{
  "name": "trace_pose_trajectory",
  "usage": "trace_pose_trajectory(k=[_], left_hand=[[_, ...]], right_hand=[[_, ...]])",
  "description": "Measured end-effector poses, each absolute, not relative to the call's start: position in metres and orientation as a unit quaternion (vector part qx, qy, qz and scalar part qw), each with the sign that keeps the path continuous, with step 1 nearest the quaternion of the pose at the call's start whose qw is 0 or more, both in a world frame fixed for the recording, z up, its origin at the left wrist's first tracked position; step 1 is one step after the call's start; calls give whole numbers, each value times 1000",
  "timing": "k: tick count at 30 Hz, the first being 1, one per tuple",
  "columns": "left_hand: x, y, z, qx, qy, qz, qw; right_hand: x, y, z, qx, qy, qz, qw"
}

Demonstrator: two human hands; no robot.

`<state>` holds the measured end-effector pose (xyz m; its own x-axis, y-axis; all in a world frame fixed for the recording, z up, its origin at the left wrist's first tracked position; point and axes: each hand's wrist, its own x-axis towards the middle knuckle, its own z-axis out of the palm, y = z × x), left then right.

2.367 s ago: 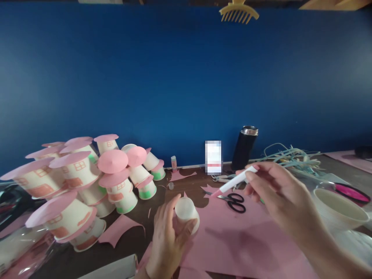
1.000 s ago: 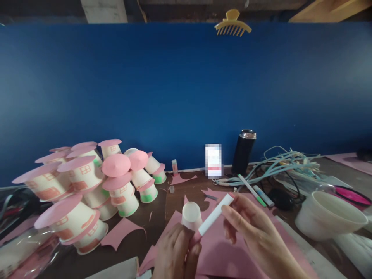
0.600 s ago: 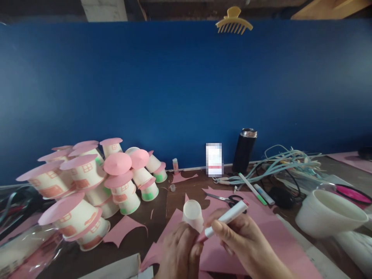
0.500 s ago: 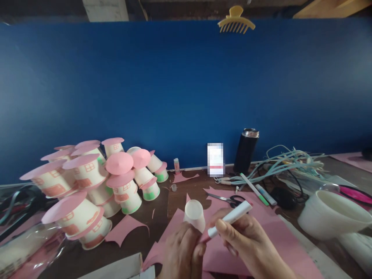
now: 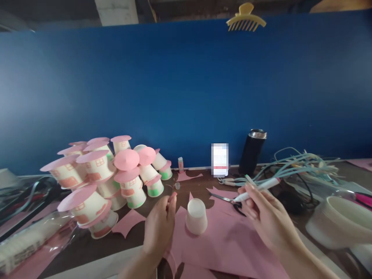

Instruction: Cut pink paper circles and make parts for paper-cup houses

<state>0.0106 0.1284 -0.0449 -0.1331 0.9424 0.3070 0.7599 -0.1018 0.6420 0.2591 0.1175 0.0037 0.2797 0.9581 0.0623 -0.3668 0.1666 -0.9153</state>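
An upside-down white paper cup (image 5: 197,216) stands on a sheet of pink paper (image 5: 229,248), with neither hand touching it. My left hand (image 5: 159,228) hovers just left of the cup, fingers pressed together in a pinch round something small and pinkish at the fingertips. To the right of the cup, my right hand (image 5: 263,217) is raised and closed round a white marker (image 5: 257,188) with a pink end, its shaft pointing up to the right.
A heap of paper-cup houses with pink roofs (image 5: 101,182) fills the left. Black scissors (image 5: 229,201), a black flask (image 5: 251,152), a glue stick (image 5: 180,164), a tangle of cables (image 5: 299,164) and a white bowl (image 5: 340,221) lie behind and to the right. A blue wall closes the back.
My left hand has let go of the cup, which now stands on the pink paper. My right hand has carried the marker up and to the right, away from the cup.
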Motion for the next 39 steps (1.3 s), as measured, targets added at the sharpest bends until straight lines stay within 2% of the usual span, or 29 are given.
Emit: trace_pose_trajectory(k=[5, 7, 10, 12, 14, 19, 23, 27, 33, 39], left_hand=[[4, 133, -55, 679, 671, 270, 121], [4, 133, -57, 681, 661, 297, 105], [6, 129, -55, 695, 583, 412, 86], [10, 123, -53, 726, 505, 452, 120], [15, 119, -53, 758, 466, 426, 163], [28, 119, -61, 760, 502, 361, 200], [28, 123, -54, 664, 536, 461, 243], [23, 126, -46, 601, 564, 522, 220], [29, 124, -61, 707, 531, 435, 169], [35, 121, -62, 741, 512, 391, 188]], right_hand=[[261, 125, -9, -446, -347, 489, 665], [262, 127, -13, -450, -355, 491, 656], [261, 129, -20, -455, -366, 489, 647], [261, 130, -24, -462, -373, 485, 642], [260, 131, -28, -468, -379, 481, 638], [259, 129, -29, -476, -388, 474, 631], [258, 129, -27, -480, -395, 471, 626], [258, 130, -28, -480, -397, 470, 625], [257, 129, -30, -490, -391, 473, 619], [255, 127, -31, -493, -389, 477, 615]])
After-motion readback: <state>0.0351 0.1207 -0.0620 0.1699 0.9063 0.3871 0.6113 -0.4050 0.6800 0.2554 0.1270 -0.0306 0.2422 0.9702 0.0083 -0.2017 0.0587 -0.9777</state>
